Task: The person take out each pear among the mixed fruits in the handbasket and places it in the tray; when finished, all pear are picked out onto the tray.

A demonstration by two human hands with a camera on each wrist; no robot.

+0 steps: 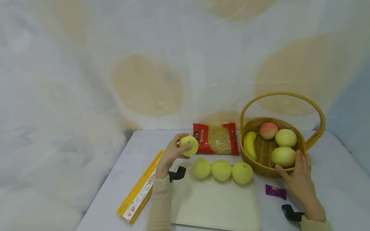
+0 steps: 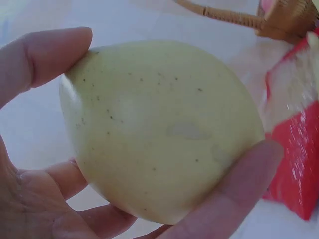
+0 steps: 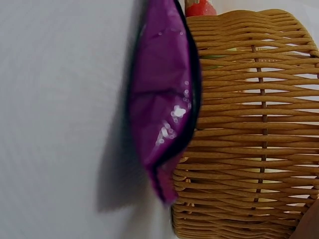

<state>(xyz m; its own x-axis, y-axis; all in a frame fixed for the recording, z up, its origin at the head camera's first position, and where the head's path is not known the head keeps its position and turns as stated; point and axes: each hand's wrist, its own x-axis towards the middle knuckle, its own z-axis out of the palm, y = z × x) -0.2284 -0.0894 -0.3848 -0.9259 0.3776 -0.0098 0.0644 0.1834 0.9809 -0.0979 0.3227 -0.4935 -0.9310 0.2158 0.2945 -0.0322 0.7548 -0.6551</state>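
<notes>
My left hand holds a round yellow-green fruit up over the far left of the tray. In the left wrist view the thumb and fingers grip the fruit at its sides; its pale skin has small dark specks. My right hand rests against the near right side of the wicker basket, thumb and fingers spread along its rim. In the right wrist view a purple wrapped snack lies in front of the basket's woven wall. Inside the basket are a banana, a peach and two pale green fruits.
Three more yellow-green fruits sit in a row along the far edge of the white tray. Behind them lies a red pasta bag. A long yellow pasta box lies left of the tray. The basket's tall handle arches above it.
</notes>
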